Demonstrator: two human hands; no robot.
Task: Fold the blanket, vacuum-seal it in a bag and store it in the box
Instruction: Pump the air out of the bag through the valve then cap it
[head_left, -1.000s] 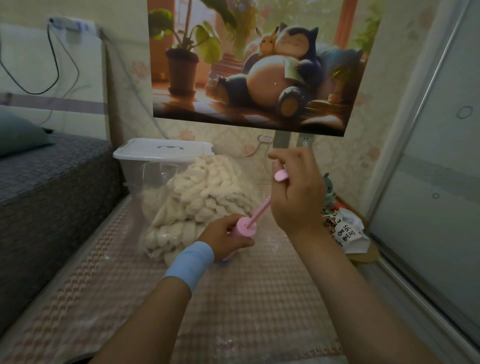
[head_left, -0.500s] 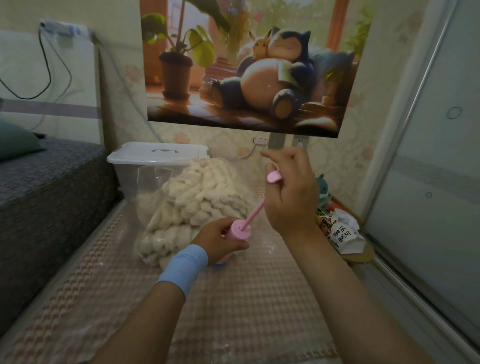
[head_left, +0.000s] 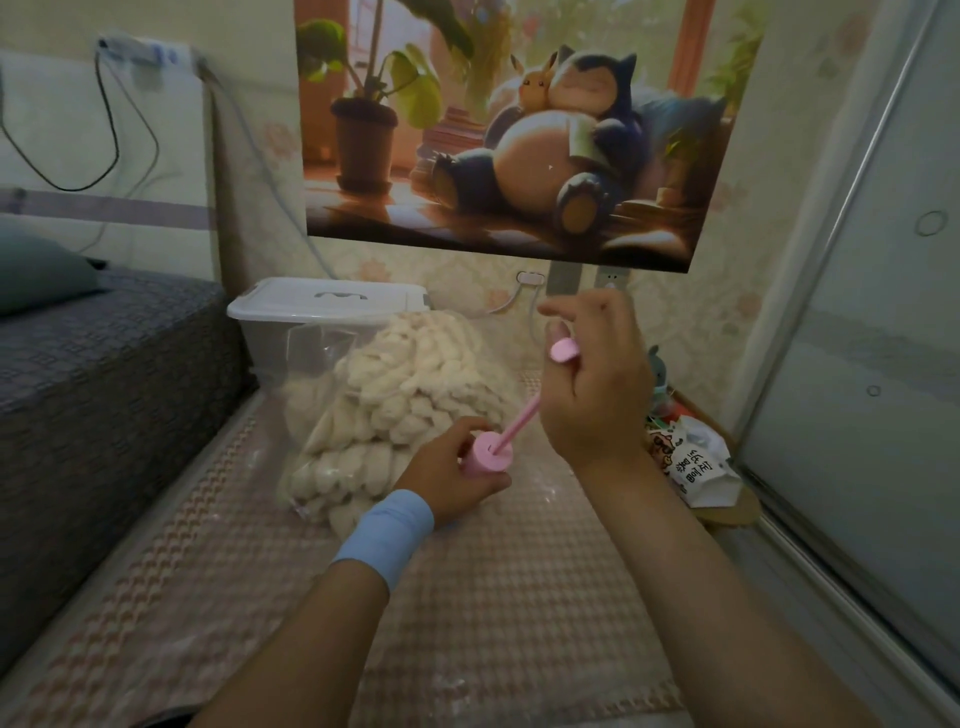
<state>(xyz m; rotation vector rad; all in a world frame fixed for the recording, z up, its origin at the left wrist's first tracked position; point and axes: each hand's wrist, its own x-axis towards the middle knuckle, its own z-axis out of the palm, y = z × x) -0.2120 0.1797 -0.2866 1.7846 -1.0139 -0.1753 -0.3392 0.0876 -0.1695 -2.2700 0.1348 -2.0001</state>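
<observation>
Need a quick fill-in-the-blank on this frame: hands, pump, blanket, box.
1. The left hand grips a ____ hand pump low down.
2. The right hand holds its plunger handle ____ the left hand.
3. The cream blanket sits inside a clear ____ on the mat.
4. The box behind it has a ____ lid.
Missing: pink; above; bag; white.

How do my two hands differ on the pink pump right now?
The left hand sits low, gripping the pump barrel; the right hand is higher, holding the plunger knob. The left wrist wears a blue band; the right is bare. Both grip one pink pump.
</observation>
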